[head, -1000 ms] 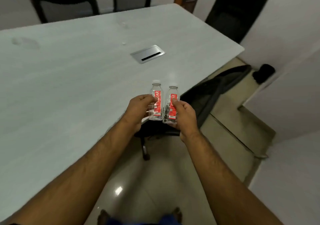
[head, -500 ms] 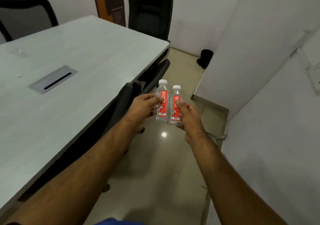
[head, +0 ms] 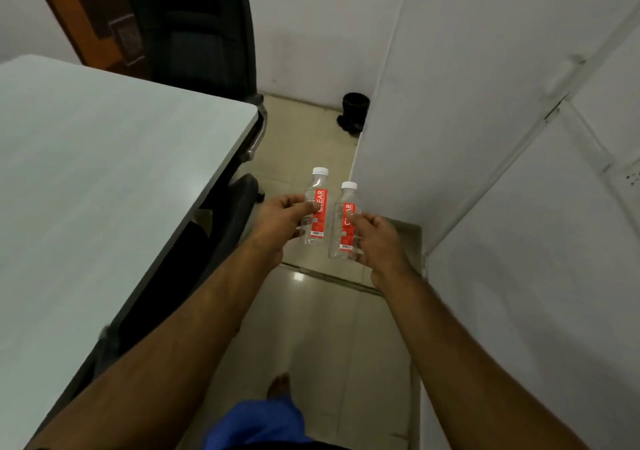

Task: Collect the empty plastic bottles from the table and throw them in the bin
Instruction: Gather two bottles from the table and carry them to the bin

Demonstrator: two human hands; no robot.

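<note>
Left hand point(head: 282, 219) grips left clear plastic bottle with red label point(head: 316, 207); right hand point(head: 379, 242) grips right clear plastic bottle with red label point(head: 344, 223). Bottles upright, side by side, apart, over beige tiled floor point(head: 311, 328). Grey rectangular table point(head: 104, 179) at left. Black office chair point(head: 204, 27) behind table. Black bin point(head: 355, 108) ahead on floor, beside white wall point(head: 467, 103) at right.

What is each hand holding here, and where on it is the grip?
The left hand holds one clear bottle at its red-labelled middle; the right hand holds the other bottle likewise. Both are upright, caps up.
</note>
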